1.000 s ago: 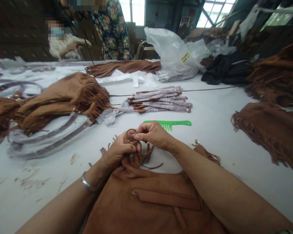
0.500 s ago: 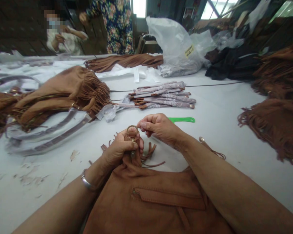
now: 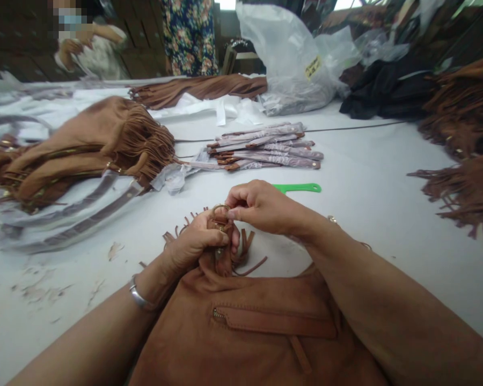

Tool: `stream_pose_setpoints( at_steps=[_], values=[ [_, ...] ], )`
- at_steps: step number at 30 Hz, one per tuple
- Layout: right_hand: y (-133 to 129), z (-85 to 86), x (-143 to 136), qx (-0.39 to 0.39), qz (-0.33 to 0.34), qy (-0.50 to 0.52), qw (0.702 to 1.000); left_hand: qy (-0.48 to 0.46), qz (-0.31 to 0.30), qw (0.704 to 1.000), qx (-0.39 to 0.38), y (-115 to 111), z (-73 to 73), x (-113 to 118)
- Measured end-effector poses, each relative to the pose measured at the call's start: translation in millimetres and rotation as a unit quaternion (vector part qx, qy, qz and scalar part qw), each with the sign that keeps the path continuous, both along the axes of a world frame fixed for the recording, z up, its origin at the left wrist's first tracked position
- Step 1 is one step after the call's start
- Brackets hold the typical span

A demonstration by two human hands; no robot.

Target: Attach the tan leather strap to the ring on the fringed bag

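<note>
A brown suede-like bag (image 3: 193, 343) lies in front of me, its zipped pocket (image 3: 279, 321) facing up. Around the bag's tab (image 3: 221, 219), at the upper left corner, my left hand (image 3: 193, 236) is closed, thumb pressed on its front. A brass-coloured metal ring (image 3: 220, 206) stands out at the top of that tab. My right hand (image 3: 261, 206) pinches at the ring's right side with thumb and curled fingers, which partly cover it. Brown fringe strands (image 3: 246, 249) stick out behind the left hand.
Wrapped straps (image 3: 265, 147) lie in a pile ahead, near a green tool (image 3: 301, 187). A fringed bag (image 3: 104, 128) with plastic-wrapped handles (image 3: 76, 214) is at left; brown fringed pieces (image 3: 470, 198) lie right. Behind stand a clear plastic bag (image 3: 282, 48) and two people across the table.
My right hand's fingers have come in closer, from just beside the ring onto its right side. The left hand keeps its hold on the tab. The view has tilted down slightly.
</note>
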State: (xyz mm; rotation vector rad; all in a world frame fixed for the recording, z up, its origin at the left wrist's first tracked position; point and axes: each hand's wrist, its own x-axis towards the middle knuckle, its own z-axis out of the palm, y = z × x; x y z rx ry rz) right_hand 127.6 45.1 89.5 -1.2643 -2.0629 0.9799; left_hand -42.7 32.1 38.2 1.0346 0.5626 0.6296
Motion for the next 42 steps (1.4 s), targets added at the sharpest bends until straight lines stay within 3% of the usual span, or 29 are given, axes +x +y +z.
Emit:
stream_pose_setpoints(
  at_steps=[4, 7, 21, 29, 35, 39, 42],
  values=[
    [2, -6.3, 1, -0.156, -0.003, 0.137, 0.978, -0.005, -0.002, 1.0, -0.025, -3, 6.8, 1],
    [3, -15.1, -2, -0.226, -0.019, 0.21, 0.951, -0.011, 0.014, 0.999, -0.042, -3, 8.3, 1],
    [5, -21.9, -7, -0.253, -0.037, 0.264, 0.93, -0.043, 0.01, 0.997, -0.057, -4, 5.6, -2],
    [5, -23.0, -6, -0.17, -0.038, 0.204, 0.963, 0.002, 0.023, 0.999, -0.027, -1, 3.7, 1],
    [10, -20.2, -2, 0.034, -0.035, 0.05, 0.998, 0.106, 0.078, 0.991, 0.004, 1, 4.7, 6],
    [3, -12.6, -4, 0.144, -0.012, -0.092, 0.985, 0.174, 0.107, 0.977, 0.057, -4, 4.7, 12],
    [-3, -11.9, -10, 0.197, -0.003, -0.2, 0.96, 0.272, 0.141, 0.94, 0.153, -9, 4.5, 14]
  ],
)
